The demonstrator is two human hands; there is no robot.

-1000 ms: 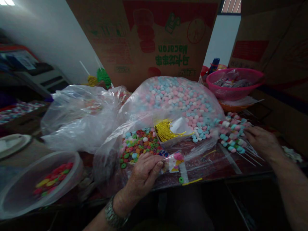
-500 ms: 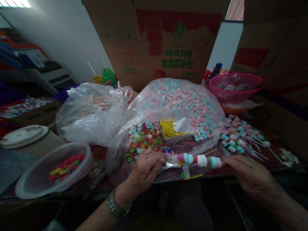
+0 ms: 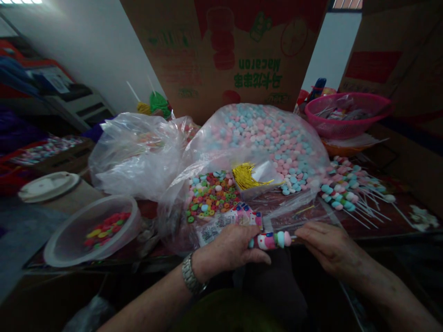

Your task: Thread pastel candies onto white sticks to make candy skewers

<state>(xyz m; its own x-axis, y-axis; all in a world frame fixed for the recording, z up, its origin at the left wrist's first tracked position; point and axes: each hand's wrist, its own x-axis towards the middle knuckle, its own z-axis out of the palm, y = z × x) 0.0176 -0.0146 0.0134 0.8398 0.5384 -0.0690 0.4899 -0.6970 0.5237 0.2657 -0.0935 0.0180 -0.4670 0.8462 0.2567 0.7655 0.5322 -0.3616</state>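
A candy skewer [image 3: 282, 239] with pink, blue, green and white pieces lies level between my hands, at the table's front edge. Its left part is inside a printed plastic sleeve [image 3: 266, 240]. My left hand [image 3: 235, 246] is closed around the sleeved end, its thumb below; the fingers hide that tip. My right hand [image 3: 323, 242] pinches the skewer's stick [image 3: 294, 237] at the right end. Flat printed sleeves [image 3: 221, 228] lie just behind my left hand. Beyond them are ring-shaped candies [image 3: 212, 198] and gold twist ties [image 3: 245, 176] in a small box.
A large clear bag [image 3: 266, 133] of pastel candies fills the middle. Finished skewers [image 3: 346, 191] are piled at right, near a pink basket [image 3: 349, 121]. At left stand a translucent bowl [image 3: 65, 246] and a lidded tub [image 3: 48, 186]. A cardboard box [image 3: 207, 92] rises behind.
The skewer has gone leftward into the sleeve, leaving fewer candies bare. My right hand has moved left, closer to my left hand. The view has shifted slightly.
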